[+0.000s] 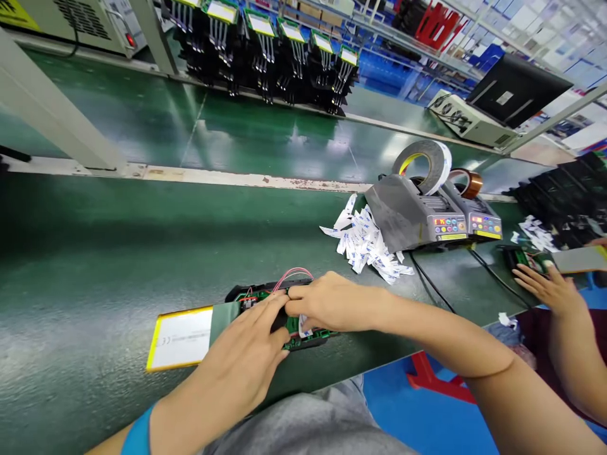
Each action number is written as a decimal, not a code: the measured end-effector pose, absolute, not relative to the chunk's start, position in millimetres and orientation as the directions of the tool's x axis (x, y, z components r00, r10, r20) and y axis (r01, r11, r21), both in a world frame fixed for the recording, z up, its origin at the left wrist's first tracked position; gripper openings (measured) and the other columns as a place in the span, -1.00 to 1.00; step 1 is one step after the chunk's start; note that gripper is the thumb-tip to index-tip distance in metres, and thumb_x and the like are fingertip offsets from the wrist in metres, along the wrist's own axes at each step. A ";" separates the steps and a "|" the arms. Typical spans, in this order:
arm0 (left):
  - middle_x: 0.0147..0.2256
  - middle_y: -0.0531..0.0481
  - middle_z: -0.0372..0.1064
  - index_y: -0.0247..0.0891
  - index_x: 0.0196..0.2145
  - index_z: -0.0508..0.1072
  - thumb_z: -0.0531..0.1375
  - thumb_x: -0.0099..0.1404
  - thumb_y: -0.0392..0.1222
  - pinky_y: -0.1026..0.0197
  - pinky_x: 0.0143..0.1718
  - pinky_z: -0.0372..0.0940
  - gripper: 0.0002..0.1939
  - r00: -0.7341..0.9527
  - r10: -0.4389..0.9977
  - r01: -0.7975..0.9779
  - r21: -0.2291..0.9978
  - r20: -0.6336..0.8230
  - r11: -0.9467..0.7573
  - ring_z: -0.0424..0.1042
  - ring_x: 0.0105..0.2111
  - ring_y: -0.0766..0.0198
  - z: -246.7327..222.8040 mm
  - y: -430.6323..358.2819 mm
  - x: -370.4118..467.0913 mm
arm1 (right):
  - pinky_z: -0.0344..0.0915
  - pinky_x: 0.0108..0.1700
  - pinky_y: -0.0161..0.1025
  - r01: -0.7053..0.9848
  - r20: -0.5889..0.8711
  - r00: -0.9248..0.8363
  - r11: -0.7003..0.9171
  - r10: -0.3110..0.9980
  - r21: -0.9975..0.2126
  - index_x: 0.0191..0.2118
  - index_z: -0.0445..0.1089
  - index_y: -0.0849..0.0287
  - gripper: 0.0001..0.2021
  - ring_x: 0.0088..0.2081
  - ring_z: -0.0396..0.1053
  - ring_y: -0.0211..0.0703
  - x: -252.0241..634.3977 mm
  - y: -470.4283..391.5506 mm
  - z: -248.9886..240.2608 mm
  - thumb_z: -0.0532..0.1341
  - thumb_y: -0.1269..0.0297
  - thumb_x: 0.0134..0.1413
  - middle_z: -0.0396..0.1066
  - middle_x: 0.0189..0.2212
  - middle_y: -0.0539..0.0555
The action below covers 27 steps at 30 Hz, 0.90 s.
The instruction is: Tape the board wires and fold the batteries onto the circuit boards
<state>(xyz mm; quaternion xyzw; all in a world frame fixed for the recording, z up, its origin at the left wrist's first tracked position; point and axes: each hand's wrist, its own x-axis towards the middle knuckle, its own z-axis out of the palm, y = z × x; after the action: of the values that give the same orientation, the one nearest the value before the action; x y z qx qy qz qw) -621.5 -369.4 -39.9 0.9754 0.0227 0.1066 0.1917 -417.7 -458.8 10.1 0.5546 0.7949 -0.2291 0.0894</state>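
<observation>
A device in an open black casing with a green circuit board (294, 342) lies on the green bench before me. My left hand (251, 341) rests over its left half, thumb and fingers bent around a small black part (279, 321). My right hand (327, 304) is closed over the board's middle, its curled fingertips meeting the left fingers; what they pinch is hidden. A white strip (304, 326) shows below the right fingers. Thin red and white wires (293, 272) loop up behind the board. A flat battery pack (184, 339) with yellow edges extends left from the casing.
Crumpled white backing strips (365, 243) lie beside two tape dispensers (422, 215) bearing tape rolls (429, 165). Black cables (431, 281) run to the bench edge. On the right, a co-worker's hand (550, 287) touches a similar device. A shelf rail (246, 180) crosses behind.
</observation>
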 end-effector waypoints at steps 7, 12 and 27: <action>0.06 -0.29 0.43 -0.21 -0.34 0.53 -0.01 0.40 -0.24 -0.16 0.11 0.42 -0.69 0.981 0.077 0.003 0.376 0.181 -0.927 0.38 0.18 -0.08 -45.1 -369.5 -621.5 | -0.18 -0.59 -0.21 0.950 -0.343 -0.293 0.229 0.893 -0.213 -0.02 0.37 0.18 -0.72 -0.28 0.44 -0.20 -426.9 -463.4 -5.3 0.25 0.10 0.30 0.45 -0.11 0.00; 0.11 -0.30 0.34 -0.24 -0.33 0.49 0.00 0.41 -0.27 -0.15 0.18 0.34 -0.72 0.987 0.064 0.006 0.362 0.149 -0.932 0.29 0.24 -0.08 -47.6 -372.0 -622.8 | -0.08 -0.57 -0.21 0.981 -0.237 -0.189 0.176 0.953 -0.076 0.02 0.35 0.16 -0.70 -0.29 0.40 -0.10 -433.9 -479.2 -10.5 0.23 0.08 0.32 0.44 -0.17 0.07; 0.04 -0.19 0.25 -0.23 -0.32 0.48 0.00 0.41 -0.31 -0.11 -0.02 0.39 -0.73 0.992 0.049 -0.002 0.412 0.113 -0.911 0.37 0.01 0.00 -35.4 -367.9 -621.2 | 0.41 -0.01 -0.02 0.769 -0.076 0.240 -0.237 0.968 -0.594 0.32 0.03 0.04 -0.27 -0.06 0.38 -0.07 -418.0 -470.0 -43.8 0.39 0.22 0.13 0.34 -0.02 0.11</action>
<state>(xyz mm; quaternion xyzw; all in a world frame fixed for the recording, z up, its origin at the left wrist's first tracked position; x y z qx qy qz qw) -621.2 -367.9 -35.4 0.9757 0.0122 0.0605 0.2103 -418.0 -470.0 -43.8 0.7548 0.5751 -0.2215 -0.2248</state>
